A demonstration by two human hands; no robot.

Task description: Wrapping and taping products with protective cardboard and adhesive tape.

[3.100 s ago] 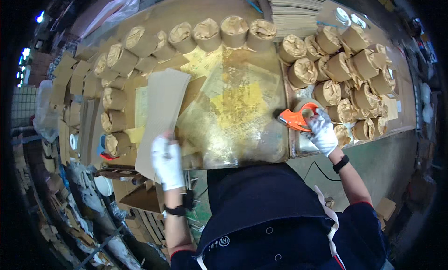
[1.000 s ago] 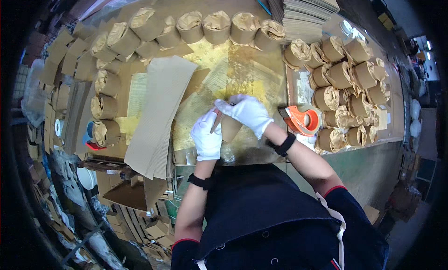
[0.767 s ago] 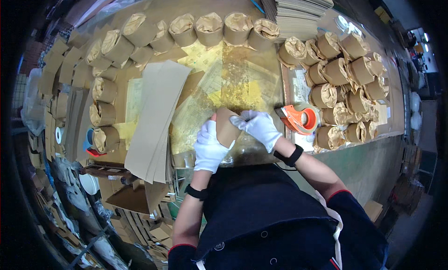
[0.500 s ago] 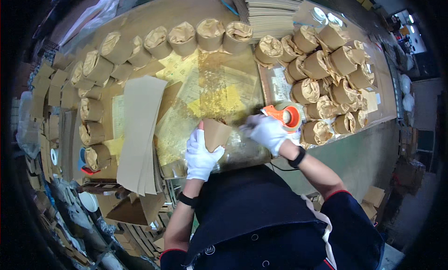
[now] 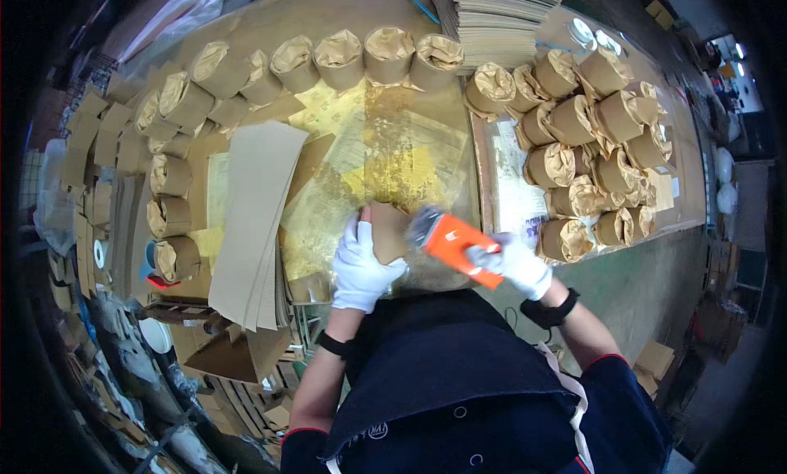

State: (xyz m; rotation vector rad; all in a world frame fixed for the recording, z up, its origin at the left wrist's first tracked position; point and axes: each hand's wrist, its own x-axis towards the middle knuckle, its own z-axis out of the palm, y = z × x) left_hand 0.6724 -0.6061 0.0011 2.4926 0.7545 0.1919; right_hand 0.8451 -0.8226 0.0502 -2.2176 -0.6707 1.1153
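My left hand (image 5: 359, 267), in a white glove, grips a bent piece of brown cardboard (image 5: 387, 233) just above the near edge of the table. Its thumb and fingers press round the cardboard's left and lower sides. In my gloved right hand (image 5: 523, 267) is an orange tape dispenser (image 5: 459, 246), tilted with its dark end toward the cardboard. The dispenser's end is close to the cardboard's right side; whether they touch I cannot tell. The fingers on its handle are partly blurred.
Long cardboard strips (image 5: 254, 220) lie stacked on the left. Paper-stuffed cardboard rings (image 5: 340, 60) line the table's back and left edge. More such rings (image 5: 574, 120) crowd the right side. A tall cardboard stack (image 5: 504, 23) stands behind. The worn tabletop (image 5: 410, 158) has yellow patches.
My right hand has picked up the orange tape dispenser from the table's right side and brought it beside the cardboard. My left hand still holds the cardboard. The view has shifted slightly.
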